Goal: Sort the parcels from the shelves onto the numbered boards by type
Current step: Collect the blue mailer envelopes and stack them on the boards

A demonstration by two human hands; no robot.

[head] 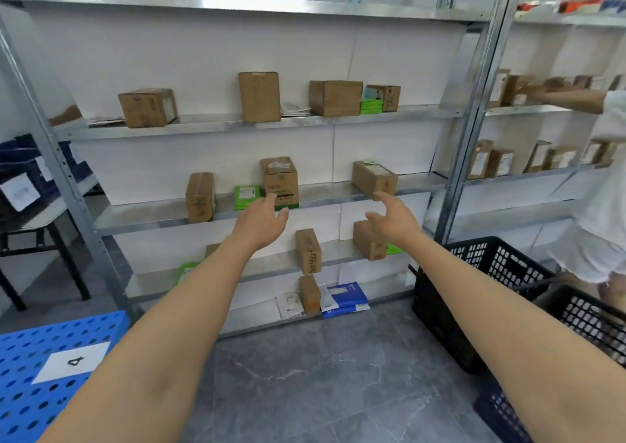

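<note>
Both my arms reach toward the metal shelf rack [338, 197]. My left hand [262, 220] is open with relaxed fingers, just in front of a brown cardboard box [279, 178] that sits on a green packet [246, 197] on the middle shelf. My right hand [393, 217] is open too, its fingertips just below a brown box [372, 176] at the shelf's right end. Neither hand holds anything. A blue perforated board [20, 392] with a label reading 4 [72, 361] lies at the lower left.
More brown boxes stand on the upper shelf [259, 97] and lower shelves [308, 251]; blue-white mailers [343, 298] lie at the bottom. Black plastic crates [491, 273] stand on the floor at right. Another person in white [596, 205] reaches into the right rack. A dark table stands at left.
</note>
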